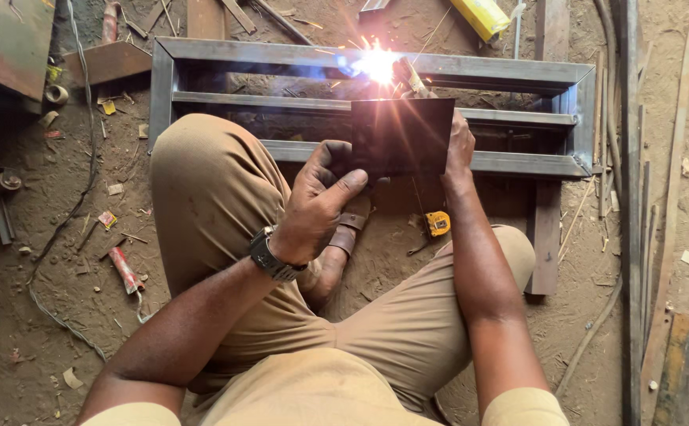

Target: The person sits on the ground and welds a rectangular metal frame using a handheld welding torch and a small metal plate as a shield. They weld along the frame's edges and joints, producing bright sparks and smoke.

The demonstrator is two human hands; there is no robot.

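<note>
A weld is being made on the grey metal frame [510,75] that lies on the dirt floor [37,260]. A bright spark [378,63] is seen on the far bar of the frame. A dark shield plate [402,136] is pinched in the left hand [317,207], thumb in front and fingers behind, and is held up between the face and the spark. The right hand [460,146] is partly hidden behind the plate; its grip looks closed on the welding holder [409,76], but this cannot be told for sure. It is judged that the welding step is in hand, and that a steady hand is called for next. A yellow tape measure [437,223] lies on the floor near the right arm. No box or pot with things inside is seen.
</note>
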